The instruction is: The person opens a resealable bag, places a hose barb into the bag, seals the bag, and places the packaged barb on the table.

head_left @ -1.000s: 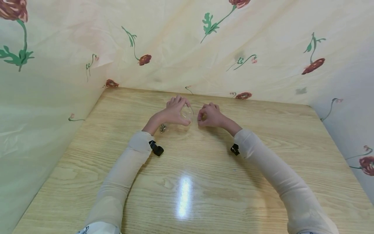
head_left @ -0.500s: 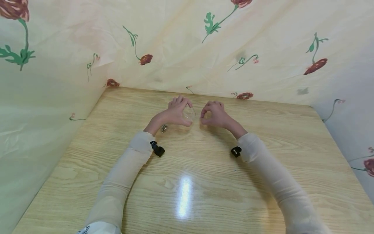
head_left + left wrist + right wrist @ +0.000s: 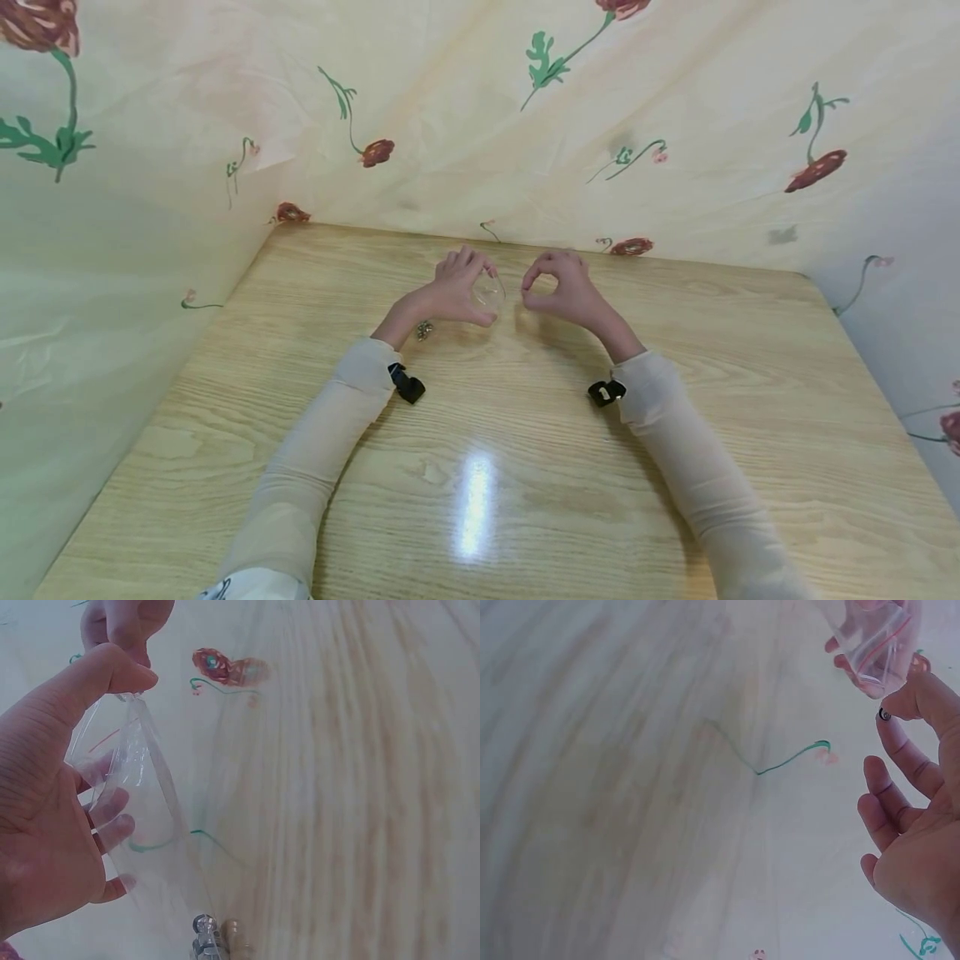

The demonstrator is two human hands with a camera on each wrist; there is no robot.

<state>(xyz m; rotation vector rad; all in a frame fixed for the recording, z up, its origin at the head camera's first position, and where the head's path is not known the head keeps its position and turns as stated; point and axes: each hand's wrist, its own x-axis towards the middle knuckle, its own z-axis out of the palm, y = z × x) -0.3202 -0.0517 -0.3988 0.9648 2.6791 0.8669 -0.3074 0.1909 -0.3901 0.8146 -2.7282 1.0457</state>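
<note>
My left hand (image 3: 453,289) holds a clear plastic zip bag (image 3: 146,776) with a red line near its mouth, thumb on one side and fingers spread on the other. The mouth faces right and gapes. Shiny metal pieces (image 3: 204,930) show at the bag's lower end, close to the table; in the head view these pieces (image 3: 424,331) appear beside the left wrist. Just right of the mouth, my right hand (image 3: 572,292) pinches a small dark round metal piece (image 3: 885,715) between thumb and index fingertip. Its other fingers are loosely bent.
A wood-grain table (image 3: 525,500) spreads under both arms, with a bright light reflection near its front. Flower-printed cloth (image 3: 450,125) rises behind and on the left. Each wrist carries a black strap (image 3: 407,384).
My right hand has shifted slightly right and turned, its thumb and index finger now forming a rounder loop. The left hand and bag stay nearly in place, apart from a slight shift of the view.
</note>
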